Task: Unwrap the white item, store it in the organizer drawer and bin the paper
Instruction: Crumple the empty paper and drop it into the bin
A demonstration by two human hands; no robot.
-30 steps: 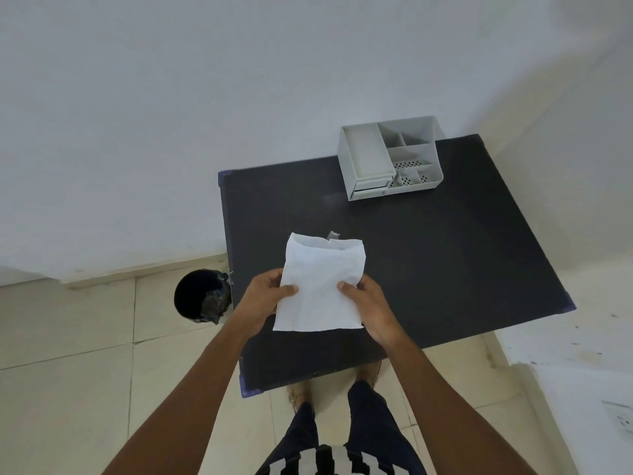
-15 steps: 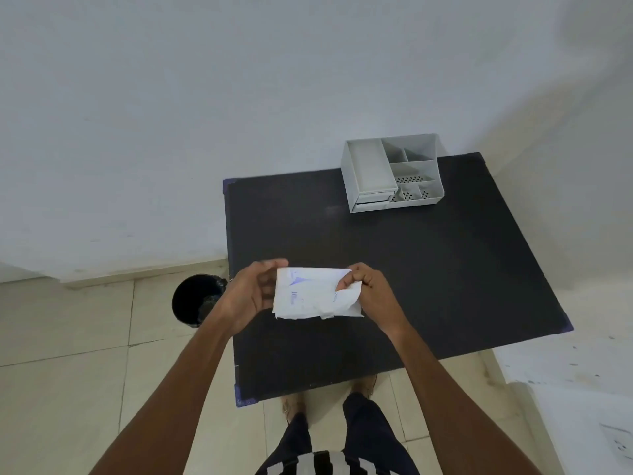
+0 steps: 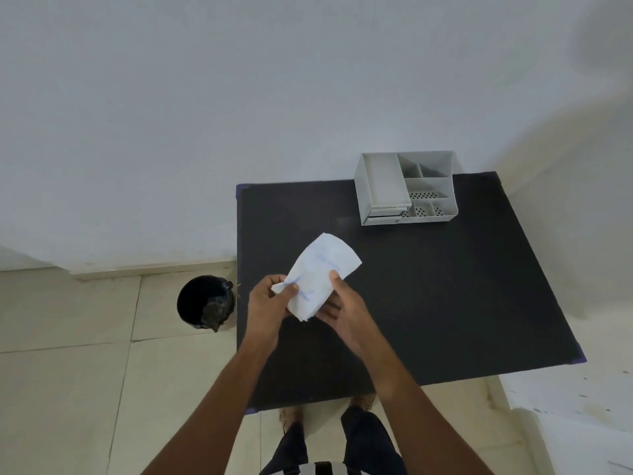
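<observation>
I hold a white paper wrapper (image 3: pixel 317 274) with faint blue print above the near left part of the black table (image 3: pixel 428 286). My left hand (image 3: pixel 269 303) pinches its lower left corner. My right hand (image 3: pixel 342 308) grips its right edge and supports it from below. The paper is tilted, its far end pointing up and to the right. Whatever it wraps is hidden inside. The grey organizer (image 3: pixel 406 188) stands at the table's far edge, its small drawer at the lower left front looking closed.
A black bin (image 3: pixel 203 303) stands on the tiled floor just left of the table. A white wall runs behind the table, and a white surface lies at the lower right. My feet show below the table's near edge.
The paper went from a flat open sheet to a folded strip, and now it is turned diagonally. My right hand slid under it. The view shifted, so table and organizer sit lower in frame.
</observation>
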